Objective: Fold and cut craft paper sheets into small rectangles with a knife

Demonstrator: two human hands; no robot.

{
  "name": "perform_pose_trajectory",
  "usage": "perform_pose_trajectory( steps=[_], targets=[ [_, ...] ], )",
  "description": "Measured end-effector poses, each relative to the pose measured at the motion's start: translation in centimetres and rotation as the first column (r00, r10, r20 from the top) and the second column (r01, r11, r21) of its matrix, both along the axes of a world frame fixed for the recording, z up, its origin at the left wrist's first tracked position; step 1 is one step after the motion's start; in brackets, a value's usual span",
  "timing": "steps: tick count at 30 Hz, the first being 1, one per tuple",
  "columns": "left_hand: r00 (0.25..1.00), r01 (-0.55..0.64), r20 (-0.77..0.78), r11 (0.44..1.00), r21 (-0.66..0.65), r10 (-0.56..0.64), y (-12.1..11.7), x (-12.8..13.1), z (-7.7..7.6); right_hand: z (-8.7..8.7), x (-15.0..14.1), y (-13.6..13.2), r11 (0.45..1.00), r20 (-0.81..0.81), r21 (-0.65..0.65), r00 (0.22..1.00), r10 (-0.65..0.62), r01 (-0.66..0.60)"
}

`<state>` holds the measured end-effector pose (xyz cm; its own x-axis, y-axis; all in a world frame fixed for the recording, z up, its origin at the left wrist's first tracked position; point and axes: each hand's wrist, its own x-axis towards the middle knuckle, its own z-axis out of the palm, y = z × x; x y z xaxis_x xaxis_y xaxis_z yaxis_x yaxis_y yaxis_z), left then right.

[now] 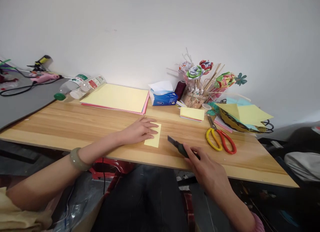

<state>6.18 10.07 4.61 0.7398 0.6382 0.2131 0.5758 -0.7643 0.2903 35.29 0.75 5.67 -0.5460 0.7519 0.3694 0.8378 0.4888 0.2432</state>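
A small yellow paper slip (153, 142) lies on the wooden table near its front edge. Flat across its upper part rests my left hand (139, 130), fingers stretched out and slightly spread. To the right of the slip, my right hand (201, 163) is wrapped round the dark handle of a utility knife (182, 149). The knife's blade is out and points up and left toward the paper, apart from it. Scissors (220, 139) with one yellow and one red handle lie to the right of the knife.
Behind sit a large coloured paper stack (116, 98), a blue tissue pack (163, 98), a small paper stack (192, 114) and a container of paper flowers (195, 99). Two plastic bottles (80, 85) lie at left. A basket (231, 122) with paper stands right. The table's front edge (160, 160) is close.
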Motion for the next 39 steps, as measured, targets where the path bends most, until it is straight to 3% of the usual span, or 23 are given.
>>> perform_pose_trajectory(
  steps=[4, 9, 16, 29, 39],
  targets=[
    [0.995, 0.097, -0.015, 0.994, -0.05, -0.098, -0.2, 0.4, -0.2, 0.5, -0.9, -1.9, 0.992, 0.015, -0.076, 0.994, 0.105, -0.103],
    [0.994, 0.069, -0.074, 0.992, -0.108, -0.077, -0.3, 0.5, -0.4, 0.7, -1.7, -2.3, 0.981, 0.024, -0.129, 0.989, 0.147, -0.142],
    [0.996, 0.024, -0.079, 0.992, -0.124, -0.034, -0.5, 0.6, -0.2, 0.6, -1.8, -2.4, 0.98, 0.037, -0.129, 0.987, 0.157, -0.151],
    [0.989, 0.027, -0.145, 0.999, -0.031, -0.031, -0.2, 0.4, -0.7, 1.1, -2.2, -2.6, 0.984, 0.047, -0.127, 0.99, 0.133, -0.126],
    [0.986, 0.009, -0.162, 0.995, -0.103, -0.026, -0.2, 0.5, -0.5, 1.1, -2.3, -2.5, 0.981, 0.054, -0.169, 0.993, 0.103, -0.093]
  ],
)
